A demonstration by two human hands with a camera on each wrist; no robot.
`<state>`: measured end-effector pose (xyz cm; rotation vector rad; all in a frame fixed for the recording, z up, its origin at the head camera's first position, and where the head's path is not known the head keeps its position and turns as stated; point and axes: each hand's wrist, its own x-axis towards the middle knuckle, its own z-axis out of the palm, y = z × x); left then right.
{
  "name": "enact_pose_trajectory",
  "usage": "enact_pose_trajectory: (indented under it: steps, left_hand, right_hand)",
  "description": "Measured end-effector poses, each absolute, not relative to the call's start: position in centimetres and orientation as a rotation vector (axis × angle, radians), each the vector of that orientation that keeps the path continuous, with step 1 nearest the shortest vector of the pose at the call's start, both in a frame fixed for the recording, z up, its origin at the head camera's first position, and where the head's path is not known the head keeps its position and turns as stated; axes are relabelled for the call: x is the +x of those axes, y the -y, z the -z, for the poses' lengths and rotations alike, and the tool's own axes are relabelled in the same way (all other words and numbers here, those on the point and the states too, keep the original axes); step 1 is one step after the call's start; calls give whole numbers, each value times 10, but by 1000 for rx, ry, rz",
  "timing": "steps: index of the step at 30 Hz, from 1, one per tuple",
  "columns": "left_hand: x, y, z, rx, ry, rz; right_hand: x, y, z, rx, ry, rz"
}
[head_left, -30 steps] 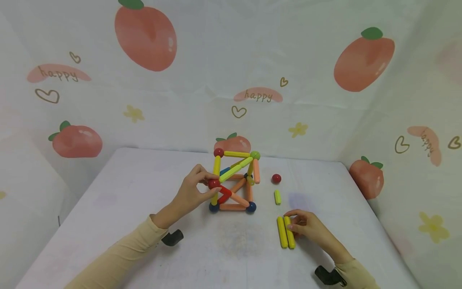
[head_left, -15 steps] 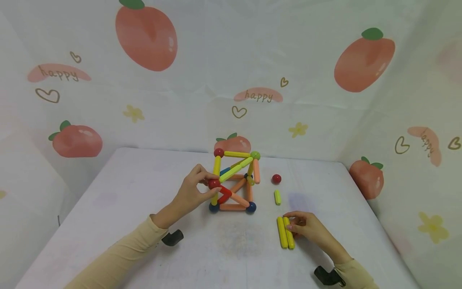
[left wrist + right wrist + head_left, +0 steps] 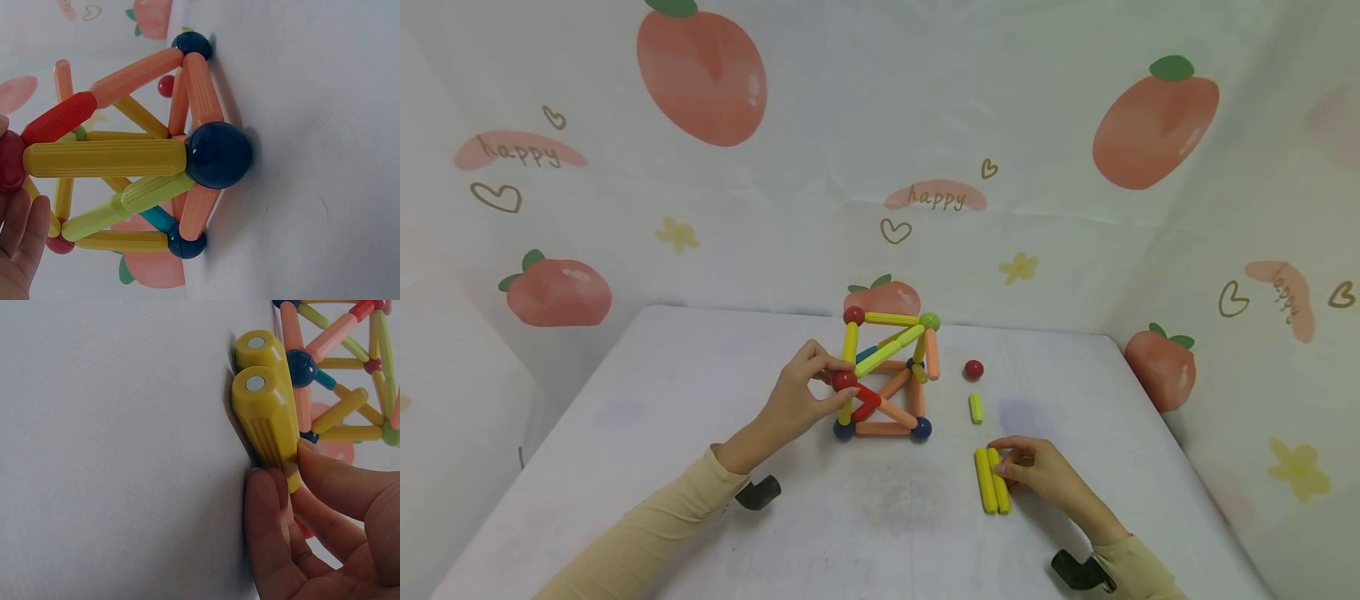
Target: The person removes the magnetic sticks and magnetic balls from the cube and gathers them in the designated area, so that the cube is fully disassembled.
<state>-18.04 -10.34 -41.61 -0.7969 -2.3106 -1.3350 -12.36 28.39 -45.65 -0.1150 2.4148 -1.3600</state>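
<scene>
Currently, the left hand [image 3: 800,392] pinches a red ball [image 3: 844,381] between thumb and fingers, and the stick frame [image 3: 883,429] stands just right of this hand. Farther right, a yellow stick [image 3: 986,481] lies against its twin [image 3: 1002,496] (this one the right hand [image 3: 1036,469] grips with fingertips).

Left wrist view crops red ball [image 3: 11,161]

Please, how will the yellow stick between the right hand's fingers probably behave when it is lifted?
The yellow stick is probably stiff, as it looks straight and thick. Its grooved sides may make it less slippery. The silvery disc in its end could be a magnet, so the neighbouring stick might come along.
</scene>
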Motion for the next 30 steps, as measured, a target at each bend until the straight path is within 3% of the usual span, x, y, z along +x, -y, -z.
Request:
enact_pose_trajectory:
  steps: [30]
  left_hand:
    - [-181, 104, 417, -797, 2302, 1370]
  right_hand:
    - [-134, -287, 447, -145, -2510, 1249]
